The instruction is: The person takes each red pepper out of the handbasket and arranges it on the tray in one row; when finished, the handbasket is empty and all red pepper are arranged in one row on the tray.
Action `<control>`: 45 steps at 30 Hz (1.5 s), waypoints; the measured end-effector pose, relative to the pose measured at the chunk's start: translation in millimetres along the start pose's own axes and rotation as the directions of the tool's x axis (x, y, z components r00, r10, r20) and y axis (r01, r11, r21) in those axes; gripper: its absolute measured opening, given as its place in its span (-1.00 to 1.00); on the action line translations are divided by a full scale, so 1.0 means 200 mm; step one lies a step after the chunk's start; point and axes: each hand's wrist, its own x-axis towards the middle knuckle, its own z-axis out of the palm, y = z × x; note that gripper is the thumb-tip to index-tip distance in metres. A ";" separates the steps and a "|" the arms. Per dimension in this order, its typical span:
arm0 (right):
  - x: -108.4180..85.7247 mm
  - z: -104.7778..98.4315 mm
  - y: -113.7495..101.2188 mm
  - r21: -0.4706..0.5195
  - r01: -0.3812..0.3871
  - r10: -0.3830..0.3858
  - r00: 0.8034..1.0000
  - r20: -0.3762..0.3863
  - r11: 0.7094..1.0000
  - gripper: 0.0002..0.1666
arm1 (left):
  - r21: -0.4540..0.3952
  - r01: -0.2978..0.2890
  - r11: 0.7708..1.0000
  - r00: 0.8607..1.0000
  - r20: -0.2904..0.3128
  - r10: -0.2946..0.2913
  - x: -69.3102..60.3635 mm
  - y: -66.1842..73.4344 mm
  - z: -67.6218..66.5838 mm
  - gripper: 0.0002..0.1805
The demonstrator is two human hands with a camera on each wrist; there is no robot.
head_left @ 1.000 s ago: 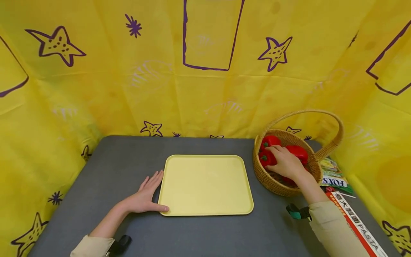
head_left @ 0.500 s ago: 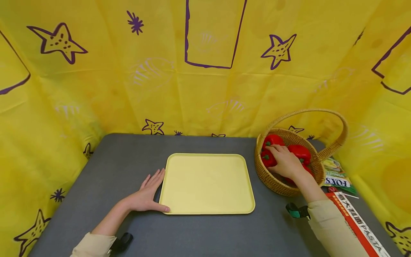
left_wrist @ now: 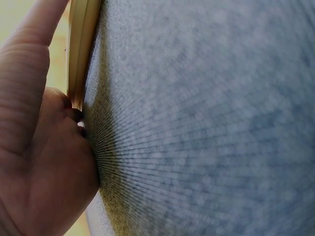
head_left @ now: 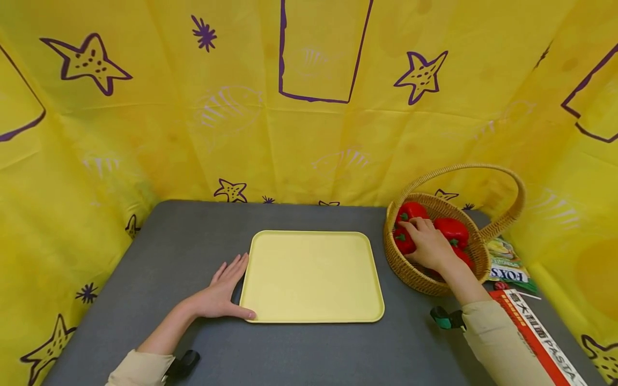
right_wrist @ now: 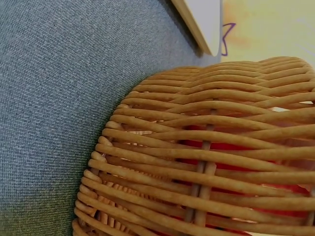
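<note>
A pale yellow tray [head_left: 311, 276] lies on the dark grey table. My left hand [head_left: 219, 295] touches its left side with fingers straight, the thumb resting over the near left corner. In the left wrist view the thumb [left_wrist: 24, 73] stretches along the tray's rim [left_wrist: 84, 44]. To the tray's right stands a wicker basket [head_left: 403, 271] of red bell peppers. Inside it, my right hand [head_left: 429, 246] grips a red bell pepper [head_left: 404, 242] at the left side, fingers above and thumb below. The right wrist view shows only the basket's woven wall [right_wrist: 162, 147], which hides that hand.
The basket's tall arched handle [head_left: 507, 214] rises over the right hand's side. Right of the basket lie a green FOX'S packet [head_left: 509, 271] and a red and white pasta box [head_left: 536, 338]. A yellow patterned cloth [head_left: 309, 134] hangs behind and beside the table.
The head view has shifted slightly. The left hand stays at the tray's edge, and the right hand stays in the basket on the pepper with only a slight movement.
</note>
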 end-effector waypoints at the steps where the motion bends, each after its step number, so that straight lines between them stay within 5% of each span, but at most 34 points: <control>1: 0.00 0.00 0.00 -0.002 -0.001 0.001 1.000 0.000 1.000 -0.07 | -0.001 -0.004 1.000 1.000 -0.002 0.004 0.00 0.00 0.00 0.43; 21: 0.00 -0.11 -0.03 -0.007 -0.032 0.032 0.999 0.021 0.999 -0.08 | 0.003 -0.013 1.000 1.000 -0.018 0.013 -0.02 0.00 0.01 0.43; 45: -0.14 -0.27 -0.12 0.034 -0.090 0.094 0.987 -0.131 0.995 -0.01 | 0.012 -0.003 1.000 1.000 -0.013 0.003 0.00 0.00 0.01 0.43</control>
